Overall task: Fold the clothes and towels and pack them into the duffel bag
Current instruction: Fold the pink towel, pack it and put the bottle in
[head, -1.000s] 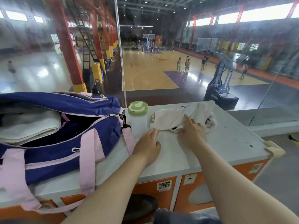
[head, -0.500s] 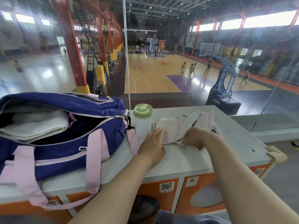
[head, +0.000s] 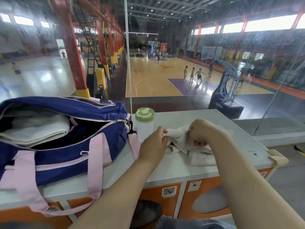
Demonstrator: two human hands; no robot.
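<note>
In the centre of the frame we see both hands working a crumpled white cloth garment [head: 183, 142] that lies on the pale grey surface [head: 239, 146]. The left hand [head: 154, 142] pinches an edge of the garment between thumb and fingers at its left end. The right hand [head: 203, 132] is clenched around a bunched part of the cloth, knuckles up, with the fabric spilling out below and to the right of it.

Just left of the left hand stands a translucent plastic bottle with a round green lid [head: 144, 124], upright on the surface. Left of the bottle, filling the left side of the frame, sits a navy blue fabric duffel bag with pink straps [head: 69, 146]. Its top zip is open, and a folded white towel [head: 34, 131] rests inside at the upper left of the opening. One pink strap hangs over the front edge of the surface.

Below the surface, at the bottom of the frame, we see orange locker doors [head: 204, 199], one bearing a QR-code sticker. Beyond a glass pane [head: 181, 47] in the upper half lies an indoor basketball court with players.
</note>
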